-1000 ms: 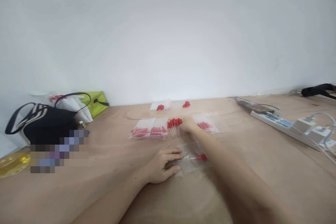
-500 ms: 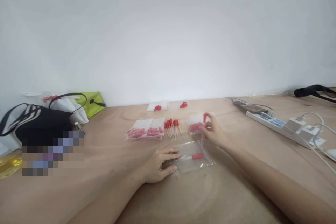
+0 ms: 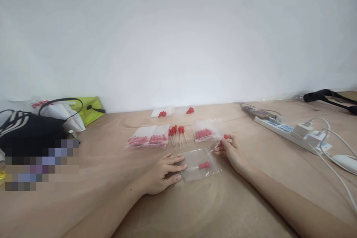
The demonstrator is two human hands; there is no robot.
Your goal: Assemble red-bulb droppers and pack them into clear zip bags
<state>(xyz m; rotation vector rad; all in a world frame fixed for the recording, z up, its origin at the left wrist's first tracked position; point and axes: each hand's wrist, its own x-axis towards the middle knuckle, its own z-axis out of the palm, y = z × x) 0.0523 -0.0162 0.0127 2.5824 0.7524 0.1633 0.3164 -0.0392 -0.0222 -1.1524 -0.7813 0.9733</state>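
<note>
A clear zip bag (image 3: pixel 192 176) lies flat in front of me, with a red-bulbed dropper (image 3: pixel 204 165) inside. My left hand (image 3: pixel 166 173) rests on the bag's left end, fingers stretched out and apart. Just past the bag's right end, my right hand (image 3: pixel 228 150) pinches another dropper (image 3: pixel 226 137) by its red bulb; its thin clear tube slants down-left toward the bag's edge. Loose droppers (image 3: pixel 177 134) lie in a small row beyond the bag. Filled bags of droppers (image 3: pixel 150 135) are at their left, and one more filled bag (image 3: pixel 203 132) is at their right.
Small groups of red bulbs (image 3: pixel 162 113) lie near the wall, some on a white bag. A power strip (image 3: pixel 284 132) with chargers and cables stretches along the right, beside a phone (image 3: pixel 259 112). Dark, white and lime-green bags (image 3: pixel 92 109) stand at the left.
My right hand has come back from the filled bag on the right to the open end of the flat zip bag, carrying a dropper. My left hand stays on the bag. The view has shifted slightly.
</note>
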